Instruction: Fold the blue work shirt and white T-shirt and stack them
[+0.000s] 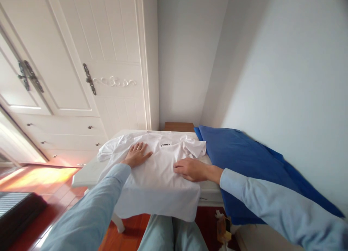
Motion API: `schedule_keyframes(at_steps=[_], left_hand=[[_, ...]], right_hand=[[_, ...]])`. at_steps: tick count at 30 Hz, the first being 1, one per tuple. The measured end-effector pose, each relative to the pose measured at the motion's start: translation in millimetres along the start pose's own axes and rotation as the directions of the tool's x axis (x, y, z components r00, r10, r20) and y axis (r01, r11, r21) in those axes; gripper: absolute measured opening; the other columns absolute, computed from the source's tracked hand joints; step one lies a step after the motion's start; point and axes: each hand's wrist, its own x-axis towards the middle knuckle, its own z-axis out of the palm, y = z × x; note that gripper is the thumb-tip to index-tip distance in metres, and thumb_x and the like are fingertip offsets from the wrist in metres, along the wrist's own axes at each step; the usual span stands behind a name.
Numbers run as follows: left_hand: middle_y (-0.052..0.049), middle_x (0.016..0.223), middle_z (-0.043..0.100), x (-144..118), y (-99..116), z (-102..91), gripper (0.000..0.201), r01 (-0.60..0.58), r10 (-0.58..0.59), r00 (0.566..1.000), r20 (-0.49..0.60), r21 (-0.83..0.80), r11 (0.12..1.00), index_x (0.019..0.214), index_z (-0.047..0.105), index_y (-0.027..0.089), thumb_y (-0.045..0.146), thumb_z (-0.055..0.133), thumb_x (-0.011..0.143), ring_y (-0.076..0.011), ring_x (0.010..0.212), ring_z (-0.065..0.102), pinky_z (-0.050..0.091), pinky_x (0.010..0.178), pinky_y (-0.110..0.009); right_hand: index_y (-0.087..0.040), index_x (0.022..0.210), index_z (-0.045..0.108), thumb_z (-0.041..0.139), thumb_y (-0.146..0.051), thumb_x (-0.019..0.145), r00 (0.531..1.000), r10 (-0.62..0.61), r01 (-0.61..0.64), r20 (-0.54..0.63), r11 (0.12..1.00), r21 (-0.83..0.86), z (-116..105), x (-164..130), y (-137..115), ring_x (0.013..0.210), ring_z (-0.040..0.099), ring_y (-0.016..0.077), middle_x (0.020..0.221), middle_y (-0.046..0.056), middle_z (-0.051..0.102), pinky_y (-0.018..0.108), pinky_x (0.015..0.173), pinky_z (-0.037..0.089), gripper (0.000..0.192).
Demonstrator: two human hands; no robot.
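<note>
While the left hand (pixel 137 155) lies splayed, empty, on the shirt (pixel 157 173), the right hand (pixel 192 169) curls there — grip unclear.

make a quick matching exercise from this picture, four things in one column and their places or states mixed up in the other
1. left hand
2. right hand
3. white shirt
4. blue cloth

A. spread out under both hands
B. fingers bent
C. beside the wall
D. laid flat, thumb out to the side

Pairs: 1-D, 2-B, 3-A, 4-C
</note>
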Motion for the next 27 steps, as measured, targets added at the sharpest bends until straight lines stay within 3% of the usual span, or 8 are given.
schedule_keyframes(at_steps=[3,5,8,11,14,19,24,27], left_hand=[[-0.017,0.171,0.018,1.9,-6.9,-3.4,0.086,-0.04,0.041,0.996,0.075,-0.018,0.999,0.163,0.026,0.011,0.066,0.035,0.098,-0.0334,0.159,0.008,0.01,0.128,-0.053],[-0.018,0.17,0.019,2.1,-10.3,-4.2,0.087,-0.074,0.076,0.994,0.078,-0.031,0.997,0.163,0.028,0.012,0.068,0.038,0.097,-0.0327,0.159,0.008,0.011,0.128,-0.052],[-0.018,0.169,0.022,0.7,-11.1,-1.0,0.086,-0.068,0.068,0.997,0.02,-0.035,0.997,0.162,0.032,0.013,0.071,0.036,0.098,-0.0335,0.159,0.012,0.013,0.128,-0.053],[-0.016,0.17,0.023,-1.3,-8.6,4.6,0.085,-0.043,0.042,0.999,-0.035,-0.018,0.999,0.161,0.032,0.013,0.071,0.029,0.099,-0.0339,0.159,0.015,0.011,0.128,-0.052],[-0.015,0.169,0.026,-2.1,-7.3,7.8,0.082,-0.048,0.048,0.997,-0.055,0.001,0.999,0.161,0.033,0.013,0.069,0.029,0.1,-0.0332,0.158,0.017,0.012,0.127,-0.05],[-0.014,0.169,0.028,-2.4,-10.5,6.9,0.079,-0.037,0.034,0.998,-0.061,-0.05,0.998,0.159,0.037,0.015,0.067,0.036,0.1,-0.0304,0.158,0.018,0.012,0.128,-0.048],[-0.015,0.165,0.037,-12.8,-2.1,0.6,0.073,0.04,-0.048,0.989,-0.142,-0.064,0.997,0.153,0.047,0.015,0.065,0.038,0.1,-0.031,0.156,0.025,0.017,0.127,-0.049],[-0.02,0.165,0.035,-20.1,9.5,-6.5,0.077,0.162,-0.162,0.98,-0.117,-0.009,0.987,0.153,0.045,0.011,0.066,0.034,0.101,-0.0376,0.158,0.016,0.012,0.126,-0.059]], right_hand=[[-0.028,0.14,0.062,0.052,-0.029,0.1,0.994,-0.071,0.078,0.078,0.992,-0.1,-3.5,-2.6,12.9,0.134,0.057,0.0246,0.143,0.003,0.064,0.037,0.119,0.04,0.041],[-0.025,0.145,0.057,0.052,-0.031,0.1,0.993,0.113,-0.102,0.037,0.971,-0.217,-16.7,-4.2,34.4,0.135,0.057,0.027,0.149,0.007,0.059,0.038,0.117,0.042,0.045],[-0.018,0.133,0.066,0.055,-0.026,0.097,0.905,0.42,-0.414,-0.069,0.829,-0.377,-40.3,-5.7,64.4,0.122,0.065,0.0367,0.141,0.018,0.063,0.049,0.104,0.051,0.038],[-0.016,0.112,0.073,0.051,-0.018,0.096,0.836,0.527,-0.539,-0.151,0.737,-0.409,-54.1,-1.7,70.0,0.107,0.071,0.0374,0.114,0.021,0.073,0.049,0.093,0.055,0.027],[-0.015,0.12,0.067,0.043,-0.019,0.1,0.866,0.455,-0.498,-0.207,0.755,-0.427,-50.2,8.4,47.7,0.112,0.068,0.0338,0.12,0.02,0.069,0.047,0.096,0.052,0.031],[-0.014,0.117,0.065,0.052,-0.02,0.097,0.994,0.1,-0.105,-0.04,0.831,-0.546,-15.6,16.4,-7.2,0.112,0.064,0.0291,0.118,0.016,0.068,0.042,0.098,0.05,0.025],[-0.014,0.1,0.069,0.052,-0.018,0.096,0.995,0.065,-0.097,-0.078,0.841,-0.533,27.4,-6.0,-41.4,0.104,0.065,0.0302,0.111,0.015,0.069,0.046,0.094,0.054,0.018],[-0.013,0.118,0.068,0.051,-0.015,0.095,0.986,-0.003,-0.057,-0.164,0.931,-0.36,54.5,-34.3,-56.4,0.117,0.063,0.0282,0.125,0.016,0.068,0.044,0.105,0.052,0.029]])
